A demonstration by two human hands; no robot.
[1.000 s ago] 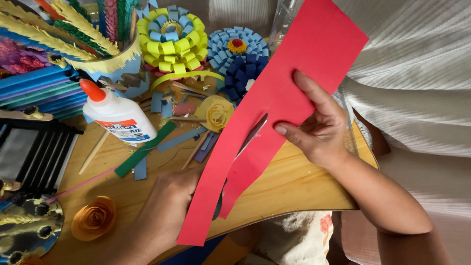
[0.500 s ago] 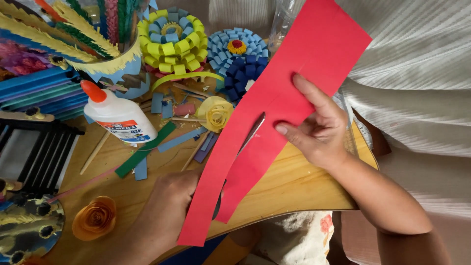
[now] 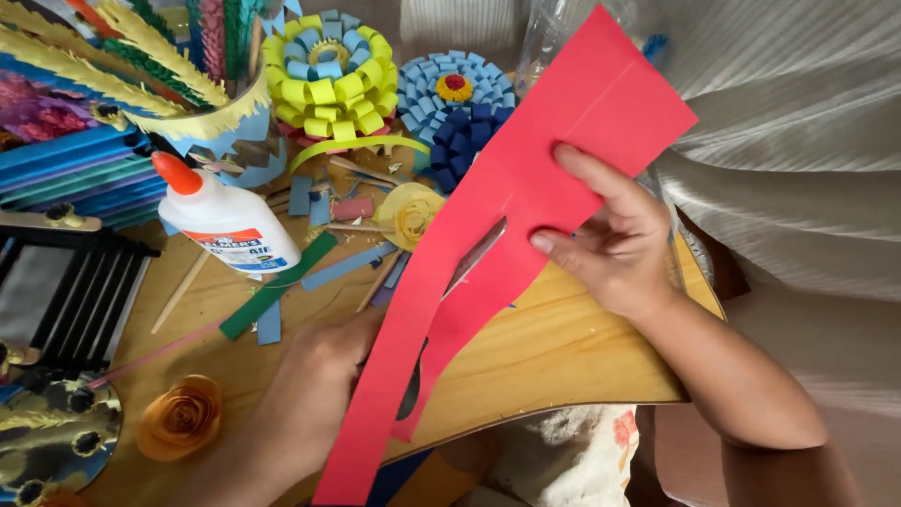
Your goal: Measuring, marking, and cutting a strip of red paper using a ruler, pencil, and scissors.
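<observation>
Two hands (image 3: 610, 244) grip smooth red paper sheet (image 3: 554, 160), apparently slit lengthwise.

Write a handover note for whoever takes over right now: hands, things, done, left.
Left hand: grips the scissors under the red paper sheet, blade showing through the slit.
Right hand: pinches the sheet's right side above the wooden table.
Done: a cut runs from the lower edge to about mid-sheet.
Left: the upper half is uncut. Glue bottle stands nearby, untouched.

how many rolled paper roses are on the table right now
2. An orange rose lies near the table's front left edge, and a pale yellow rose sits mid-table beside the red paper sheet. Others may be hidden under that sheet.
</observation>
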